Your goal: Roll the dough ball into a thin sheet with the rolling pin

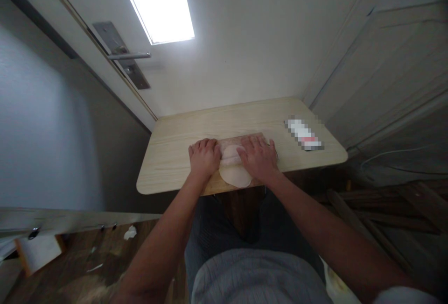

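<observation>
A flattened round of pale dough [235,177] lies on a wooden board [212,185] at the table's front edge. Across the dough runs a pale bar that looks like a rolling pin [230,159], its ends covered by my hands. My left hand [205,155] is over its left end, fingers together and curving forward. Over the right end lies my right hand [258,157], its fingers reaching onto the far part of the board and its thumb close to the dough. Both palms press down on the bar.
The small light wood table [168,159] stands against a white door with a metal handle [129,55]. A phone-like blurred object [304,135] lies at the table's right. Wooden slats [385,215] are at the lower right. Crumpled white paper [130,232] lies on the floor.
</observation>
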`<state>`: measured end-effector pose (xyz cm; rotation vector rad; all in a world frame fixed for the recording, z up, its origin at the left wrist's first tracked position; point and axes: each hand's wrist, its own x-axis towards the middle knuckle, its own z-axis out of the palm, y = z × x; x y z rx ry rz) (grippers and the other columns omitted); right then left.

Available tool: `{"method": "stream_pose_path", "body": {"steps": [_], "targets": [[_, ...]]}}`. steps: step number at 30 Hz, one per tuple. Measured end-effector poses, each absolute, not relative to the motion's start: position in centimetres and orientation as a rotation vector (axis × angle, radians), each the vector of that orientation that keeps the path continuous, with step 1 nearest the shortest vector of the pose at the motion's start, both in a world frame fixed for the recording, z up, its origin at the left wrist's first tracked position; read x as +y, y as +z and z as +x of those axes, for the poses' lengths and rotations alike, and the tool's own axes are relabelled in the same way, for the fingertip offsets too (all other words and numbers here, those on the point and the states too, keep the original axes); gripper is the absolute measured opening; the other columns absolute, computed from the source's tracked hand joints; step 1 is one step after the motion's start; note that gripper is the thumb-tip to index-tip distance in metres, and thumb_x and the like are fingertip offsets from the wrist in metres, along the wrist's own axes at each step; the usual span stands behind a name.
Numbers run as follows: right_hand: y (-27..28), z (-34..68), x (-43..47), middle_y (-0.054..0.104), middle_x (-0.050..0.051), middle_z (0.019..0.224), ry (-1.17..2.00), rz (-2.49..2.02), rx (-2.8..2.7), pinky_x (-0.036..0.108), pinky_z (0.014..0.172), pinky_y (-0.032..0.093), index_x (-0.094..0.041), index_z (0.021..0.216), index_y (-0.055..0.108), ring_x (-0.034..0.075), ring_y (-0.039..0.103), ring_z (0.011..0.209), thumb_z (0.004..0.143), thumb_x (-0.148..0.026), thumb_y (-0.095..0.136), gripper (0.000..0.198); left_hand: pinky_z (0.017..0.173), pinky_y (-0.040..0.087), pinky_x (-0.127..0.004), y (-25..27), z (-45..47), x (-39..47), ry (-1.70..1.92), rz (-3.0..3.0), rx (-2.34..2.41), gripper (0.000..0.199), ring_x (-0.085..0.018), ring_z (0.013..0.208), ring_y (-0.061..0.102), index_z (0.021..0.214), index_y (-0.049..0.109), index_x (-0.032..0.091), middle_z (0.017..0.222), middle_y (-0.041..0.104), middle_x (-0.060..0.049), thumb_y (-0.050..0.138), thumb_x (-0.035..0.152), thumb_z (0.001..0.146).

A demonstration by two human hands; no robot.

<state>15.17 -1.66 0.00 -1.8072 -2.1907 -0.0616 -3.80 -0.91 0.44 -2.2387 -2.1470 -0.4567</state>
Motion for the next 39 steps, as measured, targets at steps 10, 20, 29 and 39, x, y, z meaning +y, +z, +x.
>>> {"method": "stream_pose_path", "body": {"steps": [10, 20, 29, 39], "targets": [[-0.6, 14.9, 0.4, 0.049, 0.011, 0.148, -0.056, -1.813, -2.177, 0.061, 0.11, 0.019, -0.027, 0.142, 0.051, 0.036, 0.036, 0.136, 0.101, -0.051, 0.027, 0.053, 0.104, 0.031, -0.05, 0.8, -3.9, 0.6, -0.398, -2.2, -2.135, 0.042, -0.031, 0.115, 0.053, 0.115, 0.067, 0.023, 0.12, 0.065, -0.012, 0.031, 0.039, 0.101], [-0.7, 14.6, 1.7, 0.051, 0.011, 0.146, -0.039, -1.827, -2.188, 0.063, 0.11, 0.017, -0.027, 0.138, 0.056, 0.036, 0.037, 0.136, 0.102, -0.048, 0.028, 0.05, 0.099, 0.034, -0.047, 1.0, -3.9, 1.5, -0.346, -2.165, -2.112, 0.044, -0.03, 0.11, 0.056, 0.105, 0.069, 0.019, 0.111, 0.068, -0.014, 0.029, 0.037, 0.101], [0.2, 14.4, 1.6, 0.054, 0.012, 0.143, -0.003, -1.871, -2.192, 0.07, 0.108, 0.015, -0.025, 0.135, 0.058, 0.037, 0.039, 0.134, 0.101, -0.044, 0.03, 0.048, 0.103, 0.029, -0.052, 1.9, -2.5, 0.4, -0.352, -2.104, -2.106, 0.046, -0.028, 0.099, 0.063, 0.098, 0.069, 0.016, 0.099, 0.072, -0.014, 0.028, 0.037, 0.101], [-0.2, 14.2, 1.7, 0.054, 0.013, 0.143, 0.03, -1.908, -2.143, 0.073, 0.107, 0.015, -0.024, 0.137, 0.057, 0.038, 0.041, 0.132, 0.101, -0.044, 0.032, 0.049, 0.096, 0.037, -0.05, 0.9, -1.8, -0.4, -0.416, -2.099, -2.164, 0.043, -0.033, 0.109, 0.057, 0.117, 0.062, 0.017, 0.113, 0.065, -0.017, 0.032, 0.041, 0.1]]}}
